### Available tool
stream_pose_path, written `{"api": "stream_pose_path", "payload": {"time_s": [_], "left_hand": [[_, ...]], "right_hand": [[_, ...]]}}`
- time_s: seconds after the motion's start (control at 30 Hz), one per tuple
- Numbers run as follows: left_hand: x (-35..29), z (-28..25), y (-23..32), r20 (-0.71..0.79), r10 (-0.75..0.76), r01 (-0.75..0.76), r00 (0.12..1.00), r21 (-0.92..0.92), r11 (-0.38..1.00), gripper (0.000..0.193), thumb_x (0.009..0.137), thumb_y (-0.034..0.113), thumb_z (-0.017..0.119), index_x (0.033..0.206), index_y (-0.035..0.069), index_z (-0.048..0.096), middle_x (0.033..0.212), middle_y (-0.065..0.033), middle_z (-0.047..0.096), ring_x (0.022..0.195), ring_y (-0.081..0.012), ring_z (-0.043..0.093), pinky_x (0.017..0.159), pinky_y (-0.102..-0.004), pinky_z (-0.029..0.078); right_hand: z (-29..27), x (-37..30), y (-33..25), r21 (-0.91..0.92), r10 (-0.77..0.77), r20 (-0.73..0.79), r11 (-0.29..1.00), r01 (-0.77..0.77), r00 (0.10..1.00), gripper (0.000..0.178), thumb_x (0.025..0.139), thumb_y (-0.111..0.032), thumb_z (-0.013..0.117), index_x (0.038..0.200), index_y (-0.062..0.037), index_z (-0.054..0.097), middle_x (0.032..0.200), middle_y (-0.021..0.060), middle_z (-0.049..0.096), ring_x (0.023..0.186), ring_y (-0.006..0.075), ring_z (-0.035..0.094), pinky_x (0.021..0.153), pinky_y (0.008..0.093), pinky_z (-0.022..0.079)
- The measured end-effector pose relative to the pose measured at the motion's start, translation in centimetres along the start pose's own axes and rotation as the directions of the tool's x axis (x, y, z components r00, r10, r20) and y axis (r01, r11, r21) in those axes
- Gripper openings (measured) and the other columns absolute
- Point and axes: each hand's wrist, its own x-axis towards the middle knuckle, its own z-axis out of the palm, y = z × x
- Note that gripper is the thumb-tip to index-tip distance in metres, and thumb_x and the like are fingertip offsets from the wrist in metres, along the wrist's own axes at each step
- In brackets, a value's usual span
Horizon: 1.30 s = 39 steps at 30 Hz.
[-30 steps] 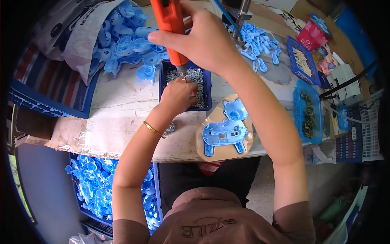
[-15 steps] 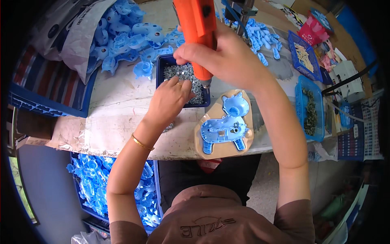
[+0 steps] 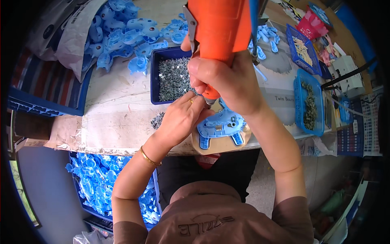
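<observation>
My right hand [image 3: 233, 83] is wrapped round an orange electric screwdriver [image 3: 219, 30] whose nose points downward. Close beside the driver's tip is my left hand [image 3: 180, 118], its fingers pinched together; whatever is between them is hidden. Just below both hands lies a light-blue plastic animal-shaped toy shell [image 3: 221, 127], hollow side up, on a tan board [image 3: 215, 148]. The hands and driver cover the shell's head part. Behind my left hand stands a dark-blue tray [image 3: 154, 85] full of small metal screws [image 3: 172, 77].
Blue toy parts [image 3: 122, 34] are heaped at the back left beside a plastic sack [image 3: 79, 44]. More fill a bin [image 3: 157, 191] below the table edge. At right stand a blue basket [image 3: 302, 63] and a light-blue tub [image 3: 298, 118] of small parts. Loose screws [image 3: 157, 120] lie near my left wrist.
My left hand has left the screw tray and moved right and nearer, to the driver's tip. The screwdriver in my right hand has come toward the toy shell.
</observation>
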Motion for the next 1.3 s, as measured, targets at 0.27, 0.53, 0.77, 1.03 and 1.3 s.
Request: {"api": "stream_pose_path", "payload": {"time_s": [0.27,0.53,0.77,1.03,1.3], "left_hand": [[0.1,-0.2,0.1,0.034,0.002,0.000,0.999,-0.062,0.998,0.027,0.086,0.016,0.071,0.101,0.001,0.055,0.093,-0.0154,0.066,0.092,-0.0342,0.062,0.071,-0.0421,0.052],[-1.1,-0.4,1.0,0.168,-0.123,0.161,0.978,-0.234,0.959,0.024,0.089,0.014,0.068,0.099,0.000,0.052,0.089,-0.0182,0.059,0.090,-0.0383,0.059,0.071,-0.0467,0.050],[-1.6,0.7,0.9,0.093,-0.074,0.101,0.993,-0.331,0.938,0.028,0.087,0.016,0.070,0.101,0.000,0.053,0.089,-0.0177,0.060,0.087,-0.0388,0.058,0.073,-0.0468,0.049],[-1.8,0.1,0.4,0.062,0.020,-0.012,0.998,-0.130,0.991,0.029,0.083,0.018,0.074,0.097,0.000,0.055,0.084,-0.0134,0.062,0.085,-0.0354,0.060,0.072,-0.0445,0.049],[-2.2,0.6,1.0,0.036,-0.070,0.077,0.997,-0.257,0.963,0.026,0.086,0.016,0.072,0.098,-0.001,0.055,0.084,-0.0172,0.060,0.082,-0.0379,0.057,0.073,-0.0458,0.047]], "right_hand": [[0.0,-0.1,-0.6,0.034,0.050,0.045,0.998,-0.052,0.998,0.031,0.079,-0.014,0.073,0.105,-0.0013,0.061,0.076,0.0014,0.060,0.062,0.0086,0.057,0.057,0.0252,0.047],[-0.1,-0.4,-0.7,0.022,0.106,0.062,0.994,-0.108,0.992,0.034,0.078,-0.016,0.062,0.105,0.0029,0.054,0.061,0.0061,0.056,0.048,0.0097,0.051,0.044,0.0230,0.038],[0.2,-1.1,-0.2,0.069,0.116,0.063,0.990,-0.121,0.991,0.039,0.076,-0.019,0.061,0.107,0.0036,0.052,0.060,0.0074,0.056,0.047,0.0100,0.049,0.043,0.0233,0.037],[0.4,-1.3,-1.1,0.041,0.090,0.065,0.995,-0.093,0.994,0.041,0.075,-0.016,0.059,0.111,0.0027,0.053,0.061,0.0079,0.056,0.048,0.0106,0.047,0.044,0.0245,0.038],[0.1,-1.6,-0.7,0.081,0.138,0.076,0.986,-0.144,0.987,0.042,0.076,-0.019,0.062,0.111,0.0030,0.052,0.063,0.0071,0.056,0.050,0.0104,0.048,0.044,0.0240,0.038]]}}
